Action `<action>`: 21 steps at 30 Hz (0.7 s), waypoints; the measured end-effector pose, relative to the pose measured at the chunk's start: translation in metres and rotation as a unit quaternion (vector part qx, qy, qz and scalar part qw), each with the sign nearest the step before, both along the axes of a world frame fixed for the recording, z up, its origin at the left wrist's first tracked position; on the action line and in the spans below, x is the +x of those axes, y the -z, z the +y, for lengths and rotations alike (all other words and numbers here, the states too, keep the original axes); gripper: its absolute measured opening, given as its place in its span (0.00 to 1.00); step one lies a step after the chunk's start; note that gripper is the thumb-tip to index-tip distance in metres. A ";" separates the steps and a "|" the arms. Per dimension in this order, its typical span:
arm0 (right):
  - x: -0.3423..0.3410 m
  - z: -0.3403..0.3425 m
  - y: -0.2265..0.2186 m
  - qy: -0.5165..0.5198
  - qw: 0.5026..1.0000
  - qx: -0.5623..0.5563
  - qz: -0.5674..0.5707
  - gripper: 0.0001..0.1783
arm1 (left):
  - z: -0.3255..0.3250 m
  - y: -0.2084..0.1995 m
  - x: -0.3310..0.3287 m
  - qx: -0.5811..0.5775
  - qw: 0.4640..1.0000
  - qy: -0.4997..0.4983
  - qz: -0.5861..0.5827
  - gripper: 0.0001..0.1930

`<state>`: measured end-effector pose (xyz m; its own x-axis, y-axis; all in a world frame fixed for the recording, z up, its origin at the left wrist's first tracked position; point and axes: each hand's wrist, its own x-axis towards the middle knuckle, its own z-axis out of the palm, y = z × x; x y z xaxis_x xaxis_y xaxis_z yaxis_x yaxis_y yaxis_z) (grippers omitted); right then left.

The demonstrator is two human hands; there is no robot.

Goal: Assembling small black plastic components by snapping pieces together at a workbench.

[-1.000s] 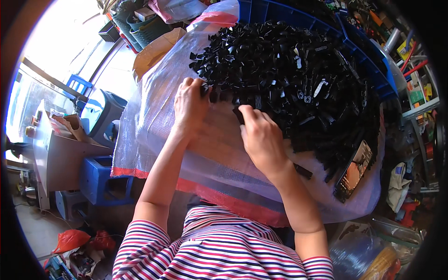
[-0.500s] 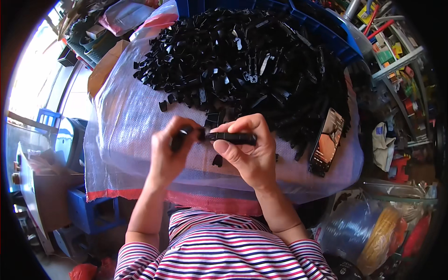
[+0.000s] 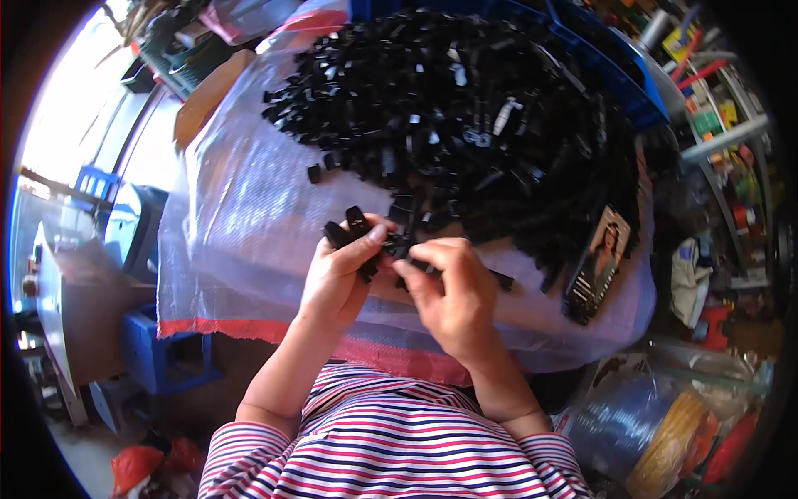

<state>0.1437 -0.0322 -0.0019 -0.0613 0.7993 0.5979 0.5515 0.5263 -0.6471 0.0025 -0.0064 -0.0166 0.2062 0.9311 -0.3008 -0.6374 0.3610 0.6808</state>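
Observation:
My left hand (image 3: 332, 279) is turned palm up, its fingers curled round several small black plastic pieces (image 3: 357, 220) whose ends stick out past the fingertips. Close beside it, my right hand (image 3: 457, 303) pinches a short black plastic piece between thumb and forefinger, mostly hidden by the fingers. Both hands nearly meet over a white woven plastic sheet (image 3: 241, 241). Just beyond them spreads a large heap of black plastic parts (image 3: 399, 100), clips and strips among them.
A phone (image 3: 598, 264) with a lit screen lies at the heap's right edge. Blue crates (image 3: 607, 62) stand behind the heap. To the left is a blue stool (image 3: 170, 353); at the lower right sits a wrapped roll (image 3: 640, 424). Shelves (image 3: 731, 137) line the right side.
My left hand has turned palm up and moved right, showing several black pieces. My right hand has moved slightly lower, its piece now mostly covered. The whole view has shifted a little.

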 end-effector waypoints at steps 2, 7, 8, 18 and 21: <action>0.009 -0.004 -0.006 0.008 0.995 -0.101 -0.009 0.13 | 0.001 -0.003 0.002 0.000 0.999 -0.004 0.032 0.07; 0.020 -0.011 -0.009 -0.015 0.980 -0.181 0.082 0.15 | 0.003 0.000 0.002 0.047 0.998 0.005 0.038 0.06; 0.020 -0.010 -0.009 -0.026 0.981 -0.172 0.087 0.14 | 0.003 0.000 0.002 0.060 0.997 0.011 0.038 0.06; 0.014 -0.011 -0.013 -0.020 0.966 -0.226 0.122 0.13 | -0.003 -0.002 0.003 0.154 0.975 -0.013 0.160 0.06; 0.013 -0.012 -0.010 -0.020 0.965 -0.230 0.128 0.12 | -0.006 -0.005 0.005 0.196 0.944 -0.021 0.267 0.05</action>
<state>0.1566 -0.0439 0.0083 0.0049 0.9835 0.1807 0.3281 0.1691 -0.9294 0.0070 -0.0124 -0.0112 0.0832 0.9964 0.0171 -0.1749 -0.0022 0.9846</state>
